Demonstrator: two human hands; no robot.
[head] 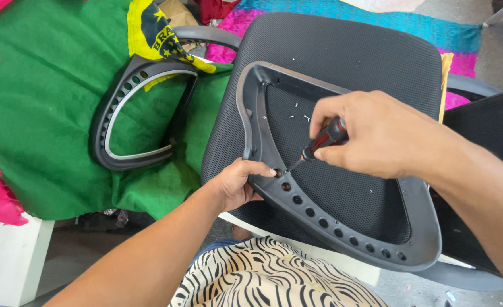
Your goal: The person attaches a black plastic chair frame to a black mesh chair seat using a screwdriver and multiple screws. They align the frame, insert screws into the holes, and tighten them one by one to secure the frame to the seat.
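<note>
On the black mesh seat cushion (342,57), the left hand (237,185) pinches the grey armrest frame (342,227) at its near-left edge while the right hand (376,136) grips a red-handled screwdriver (322,139), tip at a hole; a second frame (132,122) lies apart on green cloth (41,96).

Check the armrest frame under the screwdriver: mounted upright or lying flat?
Lying flat. The armrest frame rests on the black mesh seat cushion; the left hand steadies its rim while the right hand tips the screwdriver into it.

Two grey armrest frames (331,187) (140,113), one screwdriver (322,142), one seat cushion (342,51).
</note>
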